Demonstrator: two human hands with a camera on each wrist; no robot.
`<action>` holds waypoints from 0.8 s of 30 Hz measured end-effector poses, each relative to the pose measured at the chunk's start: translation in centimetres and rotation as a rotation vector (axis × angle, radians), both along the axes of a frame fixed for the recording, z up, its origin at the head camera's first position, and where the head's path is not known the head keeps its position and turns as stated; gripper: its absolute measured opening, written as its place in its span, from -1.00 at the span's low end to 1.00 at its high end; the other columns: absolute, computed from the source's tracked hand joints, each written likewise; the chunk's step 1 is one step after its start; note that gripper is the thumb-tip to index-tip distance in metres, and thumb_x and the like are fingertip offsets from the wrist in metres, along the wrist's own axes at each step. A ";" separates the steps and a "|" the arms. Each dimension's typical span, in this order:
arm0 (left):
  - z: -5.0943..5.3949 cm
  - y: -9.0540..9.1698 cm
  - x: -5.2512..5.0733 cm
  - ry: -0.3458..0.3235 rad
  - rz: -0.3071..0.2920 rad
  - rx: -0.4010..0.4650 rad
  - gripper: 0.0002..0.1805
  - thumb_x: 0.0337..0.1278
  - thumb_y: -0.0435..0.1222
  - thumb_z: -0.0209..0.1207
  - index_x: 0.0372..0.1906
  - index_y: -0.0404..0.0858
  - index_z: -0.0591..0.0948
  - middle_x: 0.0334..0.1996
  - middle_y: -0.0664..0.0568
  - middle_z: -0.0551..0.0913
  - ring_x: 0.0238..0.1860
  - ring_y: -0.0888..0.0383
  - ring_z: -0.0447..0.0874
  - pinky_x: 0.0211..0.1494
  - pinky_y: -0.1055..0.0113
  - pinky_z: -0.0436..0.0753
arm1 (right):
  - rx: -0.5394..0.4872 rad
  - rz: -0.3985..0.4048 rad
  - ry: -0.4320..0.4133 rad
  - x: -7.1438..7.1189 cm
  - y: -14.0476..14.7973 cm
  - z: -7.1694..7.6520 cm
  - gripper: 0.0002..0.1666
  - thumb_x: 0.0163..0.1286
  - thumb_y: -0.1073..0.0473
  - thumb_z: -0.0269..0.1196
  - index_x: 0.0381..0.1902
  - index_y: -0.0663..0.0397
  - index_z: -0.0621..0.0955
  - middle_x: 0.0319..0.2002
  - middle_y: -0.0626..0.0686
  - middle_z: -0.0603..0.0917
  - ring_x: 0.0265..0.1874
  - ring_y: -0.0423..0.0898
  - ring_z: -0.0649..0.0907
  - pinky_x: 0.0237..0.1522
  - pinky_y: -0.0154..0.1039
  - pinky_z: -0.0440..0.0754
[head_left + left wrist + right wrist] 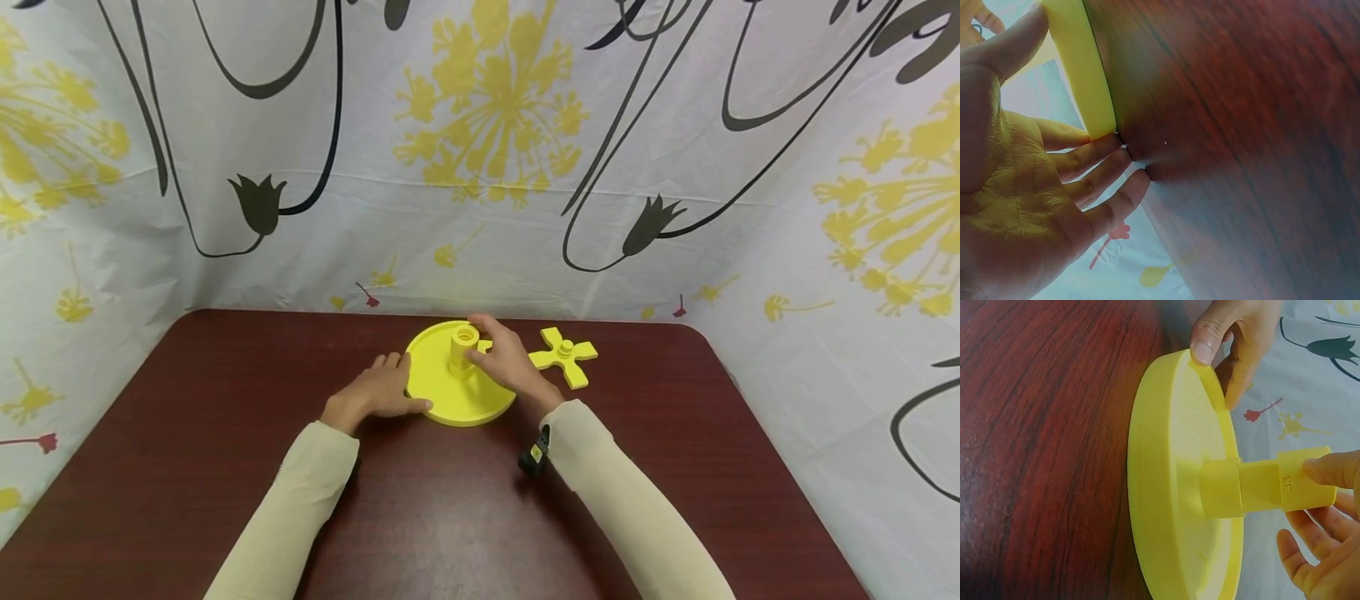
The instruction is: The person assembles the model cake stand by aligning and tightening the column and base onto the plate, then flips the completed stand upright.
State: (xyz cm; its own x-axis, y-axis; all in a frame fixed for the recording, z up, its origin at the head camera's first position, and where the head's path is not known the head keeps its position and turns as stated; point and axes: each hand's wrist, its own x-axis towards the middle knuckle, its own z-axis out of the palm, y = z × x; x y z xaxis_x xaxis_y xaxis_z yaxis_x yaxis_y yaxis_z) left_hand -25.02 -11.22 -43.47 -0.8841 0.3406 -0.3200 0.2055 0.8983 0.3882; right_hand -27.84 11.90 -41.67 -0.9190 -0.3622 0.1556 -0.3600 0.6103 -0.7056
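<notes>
A round yellow tray-like disc [442,400] with a raised rim lies on the table. From its middle rises a yellow post; a wider collar [1305,478] marked 33 tops a narrower neck [1260,485]. My left hand [384,387] holds the disc at its left edge, thumb on the rim and fingers along the outer side. The right hand [504,358] pinches the collar between thumb and fingers. A small yellow piece [485,345] shows beside the collar, partly hidden by this hand. Whether the collar is fixed to the neck, I cannot tell.
Just right of the disc, a yellow four-armed cross [566,354] with a round central knob lies on the dark red wooden table [420,517]. A white patterned cloth [315,267] hangs behind the table and along both sides.
</notes>
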 end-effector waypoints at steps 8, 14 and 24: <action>0.0 0.0 0.0 -0.006 -0.002 0.001 0.14 0.22 0.19 0.20 0.55 -0.47 -0.07 0.48 -0.38 0.06 0.46 -0.26 0.07 0.41 -0.13 0.26 | 0.018 -0.060 -0.013 0.0 -0.3 -0.2 -0.33 0.36 0.18 0.34 0.37 0.15 0.42 0.29 0.15 0.51 0.21 0.09 0.55 0.20 0.00 0.53; -0.1 0.1 -0.1 0.001 -0.003 -0.006 0.14 0.21 0.19 0.20 0.55 -0.47 -0.06 0.48 -0.37 0.07 0.45 -0.25 0.09 0.41 -0.13 0.27 | 0.036 -0.099 -0.017 -0.1 -0.5 -0.3 -0.32 0.33 0.12 0.37 0.36 0.14 0.44 0.30 0.14 0.50 0.25 0.09 0.53 0.23 0.01 0.51; 0.0 0.0 0.0 0.004 -0.010 -0.002 0.14 0.22 0.19 0.19 0.55 -0.47 -0.06 0.47 -0.37 0.09 0.43 -0.25 0.11 0.40 -0.12 0.28 | 0.028 -0.117 -0.012 0.0 -0.5 -0.3 -0.32 0.31 0.06 0.40 0.32 0.15 0.46 0.26 0.13 0.52 0.18 0.09 0.56 0.19 0.00 0.53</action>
